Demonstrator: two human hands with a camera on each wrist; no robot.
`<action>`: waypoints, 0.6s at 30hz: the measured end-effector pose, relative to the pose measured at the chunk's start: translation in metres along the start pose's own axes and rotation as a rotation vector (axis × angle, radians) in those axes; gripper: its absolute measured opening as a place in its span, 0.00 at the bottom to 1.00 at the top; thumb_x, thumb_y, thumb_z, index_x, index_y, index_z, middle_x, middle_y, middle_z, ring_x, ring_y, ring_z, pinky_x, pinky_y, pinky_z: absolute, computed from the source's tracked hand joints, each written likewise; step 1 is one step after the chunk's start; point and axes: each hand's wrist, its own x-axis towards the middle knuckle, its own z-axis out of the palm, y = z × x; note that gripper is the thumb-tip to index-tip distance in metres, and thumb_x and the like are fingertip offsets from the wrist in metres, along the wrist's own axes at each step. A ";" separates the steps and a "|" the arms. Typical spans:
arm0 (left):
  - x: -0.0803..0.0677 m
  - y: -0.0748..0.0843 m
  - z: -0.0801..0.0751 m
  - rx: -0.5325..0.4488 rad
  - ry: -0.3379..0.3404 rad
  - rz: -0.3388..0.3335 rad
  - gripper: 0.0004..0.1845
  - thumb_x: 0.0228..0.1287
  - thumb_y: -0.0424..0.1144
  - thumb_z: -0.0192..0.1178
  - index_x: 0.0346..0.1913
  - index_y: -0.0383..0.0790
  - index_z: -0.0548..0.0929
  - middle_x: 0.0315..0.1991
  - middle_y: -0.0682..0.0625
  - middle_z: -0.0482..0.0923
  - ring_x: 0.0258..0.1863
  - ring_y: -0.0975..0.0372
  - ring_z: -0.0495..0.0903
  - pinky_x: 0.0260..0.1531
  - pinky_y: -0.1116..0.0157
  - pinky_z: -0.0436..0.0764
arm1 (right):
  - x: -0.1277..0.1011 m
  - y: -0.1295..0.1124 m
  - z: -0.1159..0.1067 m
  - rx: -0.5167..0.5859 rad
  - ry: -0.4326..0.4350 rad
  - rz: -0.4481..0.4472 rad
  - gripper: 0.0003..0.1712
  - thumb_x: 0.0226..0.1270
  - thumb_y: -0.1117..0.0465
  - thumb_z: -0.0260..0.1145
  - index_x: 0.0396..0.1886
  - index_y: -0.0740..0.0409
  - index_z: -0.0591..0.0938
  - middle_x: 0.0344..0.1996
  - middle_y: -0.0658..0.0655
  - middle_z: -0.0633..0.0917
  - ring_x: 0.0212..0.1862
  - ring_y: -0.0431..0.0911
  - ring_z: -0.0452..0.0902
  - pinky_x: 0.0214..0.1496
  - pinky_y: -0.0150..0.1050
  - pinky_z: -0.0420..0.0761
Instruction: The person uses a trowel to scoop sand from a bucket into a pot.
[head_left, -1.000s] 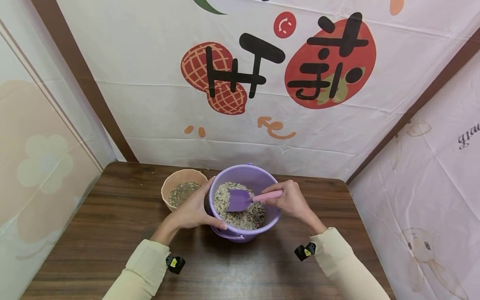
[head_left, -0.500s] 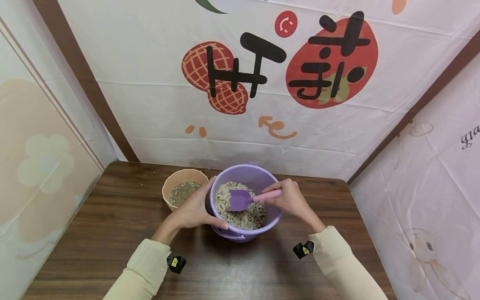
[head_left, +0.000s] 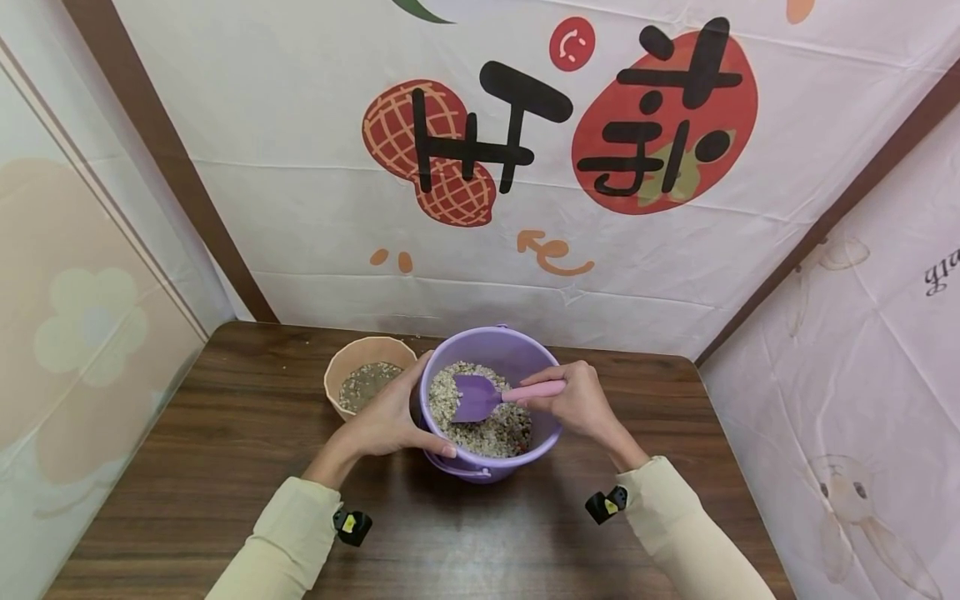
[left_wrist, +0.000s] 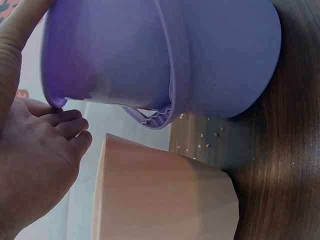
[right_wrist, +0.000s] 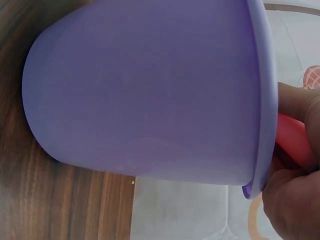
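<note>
A purple bucket (head_left: pixel 525 346) of pale gravel (head_left: pixel 480 433) stands mid-table, also seen close in the left wrist view (left_wrist: pixel 220 55) and the right wrist view (right_wrist: pixel 145 90). My left hand (head_left: pixel 390 417) grips the bucket's left side, thumb along its front rim. My right hand (head_left: pixel 577 400) holds the pink handle of a small shovel (head_left: pixel 491 396) whose purple blade lies over the gravel. The pink handle (right_wrist: pixel 292 140) shows beside my right hand (right_wrist: pixel 295 200) at the bucket's rim. A peach pot (head_left: pixel 365 371) holding grit sits just left of the bucket, close to my left hand (left_wrist: pixel 35 165).
The brown wooden table (head_left: pixel 187 467) stands in a corner of printed fabric walls (head_left: pixel 300 208). A few grains (left_wrist: pixel 207 140) lie on the wood between bucket and peach pot (left_wrist: pixel 165 200).
The shovel blade has shifted very slightly up and left over the gravel. Both hands keep their holds.
</note>
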 end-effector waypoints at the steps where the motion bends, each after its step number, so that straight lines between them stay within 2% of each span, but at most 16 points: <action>1: 0.000 0.000 0.000 0.000 0.001 0.000 0.77 0.24 0.58 0.88 0.81 0.45 0.53 0.73 0.44 0.65 0.70 0.52 0.66 0.72 0.46 0.60 | 0.000 0.000 0.000 0.013 -0.001 -0.010 0.13 0.49 0.66 0.83 0.37 0.59 0.93 0.30 0.46 0.91 0.35 0.40 0.89 0.36 0.32 0.84; 4: 0.000 0.000 0.000 -0.006 0.001 0.002 0.76 0.24 0.58 0.88 0.81 0.45 0.54 0.73 0.44 0.65 0.70 0.52 0.66 0.71 0.46 0.60 | -0.002 -0.001 0.000 0.039 0.007 -0.016 0.12 0.49 0.65 0.83 0.36 0.57 0.93 0.29 0.47 0.91 0.35 0.42 0.89 0.35 0.33 0.85; 9: 0.000 -0.001 0.001 -0.012 -0.006 0.008 0.76 0.25 0.58 0.88 0.81 0.45 0.54 0.73 0.45 0.66 0.69 0.53 0.67 0.71 0.47 0.61 | -0.009 -0.002 -0.002 0.079 0.059 0.065 0.14 0.47 0.62 0.85 0.36 0.53 0.93 0.28 0.48 0.91 0.35 0.43 0.89 0.33 0.37 0.87; 14: -0.001 0.000 0.001 0.005 0.003 -0.013 0.77 0.24 0.59 0.88 0.81 0.45 0.54 0.74 0.45 0.64 0.70 0.53 0.65 0.72 0.47 0.60 | -0.019 -0.002 -0.006 0.146 0.097 0.116 0.18 0.47 0.58 0.86 0.38 0.56 0.93 0.29 0.52 0.91 0.34 0.46 0.89 0.34 0.42 0.88; 18: -0.002 0.000 0.000 0.019 0.008 -0.023 0.77 0.24 0.59 0.88 0.81 0.45 0.53 0.75 0.44 0.63 0.71 0.51 0.64 0.72 0.46 0.60 | -0.026 -0.001 -0.011 0.194 0.134 0.123 0.20 0.47 0.56 0.86 0.40 0.59 0.92 0.32 0.56 0.91 0.36 0.47 0.89 0.36 0.40 0.87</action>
